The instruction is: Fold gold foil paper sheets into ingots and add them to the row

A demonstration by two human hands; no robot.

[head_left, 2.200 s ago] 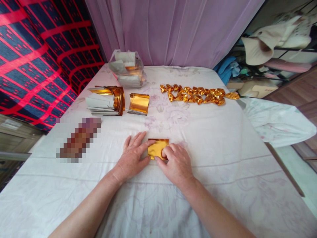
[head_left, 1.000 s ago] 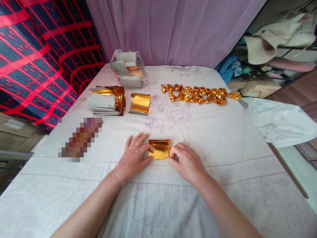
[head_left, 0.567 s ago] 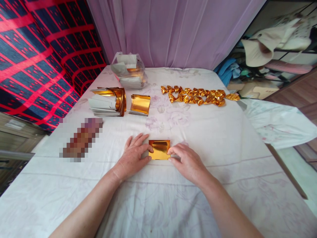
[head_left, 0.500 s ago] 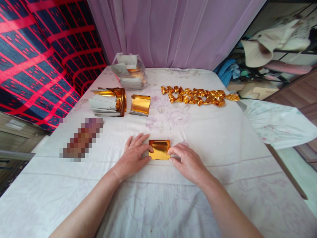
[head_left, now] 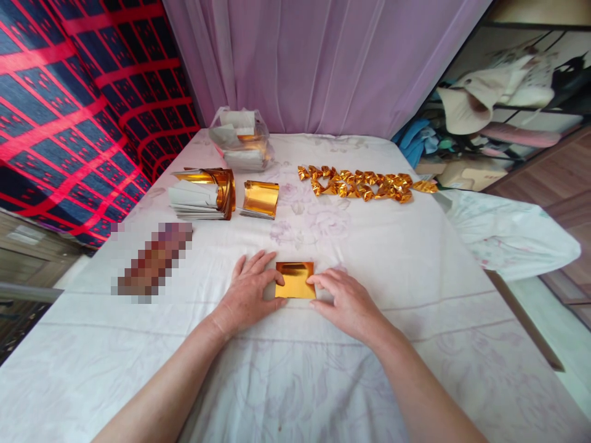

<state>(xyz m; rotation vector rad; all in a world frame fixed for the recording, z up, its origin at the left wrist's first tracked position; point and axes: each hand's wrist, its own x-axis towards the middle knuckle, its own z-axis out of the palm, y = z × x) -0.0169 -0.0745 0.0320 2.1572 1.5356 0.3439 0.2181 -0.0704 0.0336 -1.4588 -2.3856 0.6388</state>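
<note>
A small rectangular sheet of gold foil paper (head_left: 294, 280) lies flat on the cloth in front of me, shiny side up. My left hand (head_left: 249, 286) rests at its left side, fingers spread out; the index fingertip presses on the foil and the thumb sits by the lower left corner. At the right edge, my right hand (head_left: 344, 298) grips the sheet, its index fingertip on the foil and its thumb at the lower right corner, the other fingers curled. Farther back stands a small stack of gold foil paper (head_left: 261, 198).
A larger fanned stack of foil paper (head_left: 196, 200) is at the left, with a clear plastic bag (head_left: 242, 138) of more sheets behind. Folded gold foil pieces (head_left: 360, 183) lie in rows at back right. A pixelated item (head_left: 154, 258) is on the left; a cluttered shelf (head_left: 498, 111) stands right.
The view has shifted slightly. My right thumb and index finger have come a little farther apart at the sheet's right edge, and my left thumb has slid slightly toward its lower edge.
</note>
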